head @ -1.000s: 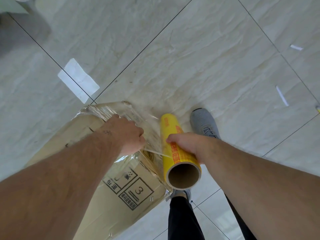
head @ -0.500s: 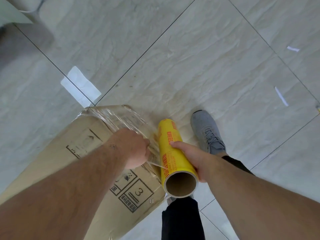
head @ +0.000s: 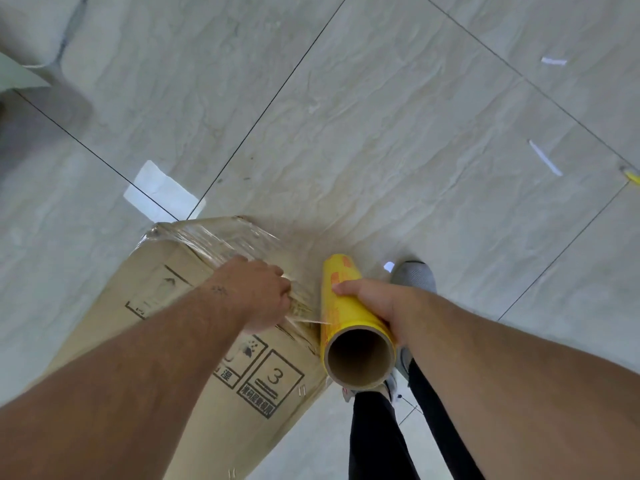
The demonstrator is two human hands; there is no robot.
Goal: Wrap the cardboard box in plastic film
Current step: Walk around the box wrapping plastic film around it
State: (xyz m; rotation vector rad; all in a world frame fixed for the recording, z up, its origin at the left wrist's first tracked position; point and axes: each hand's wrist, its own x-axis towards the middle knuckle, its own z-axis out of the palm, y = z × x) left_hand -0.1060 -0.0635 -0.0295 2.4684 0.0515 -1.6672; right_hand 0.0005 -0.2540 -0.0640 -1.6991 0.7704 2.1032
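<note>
A long brown cardboard box (head: 180, 344) with printed handling symbols lies slanted on the floor at lower left. Clear plastic film (head: 221, 242) covers its far end. My left hand (head: 256, 294) rests on the box's right edge with fingers closed on a stretched strand of film. That strand runs to a yellow film roll (head: 349, 317) with a brown cardboard core, held just right of the box. My right hand (head: 377, 303) grips the roll from the right, its open core end pointing at me.
The floor is glossy grey tile (head: 381, 140) with dark grout lines. My grey shoes (head: 414, 277) and black trouser legs (head: 377, 434) stand right of the box. Small white scraps (head: 545, 157) lie at upper right, and a yellow bit (head: 632, 174) sits at the right edge.
The roll has moved a little away from the box's edge and the film strand between my hands has stretched. More of the box's printed face shows beside my left arm.
</note>
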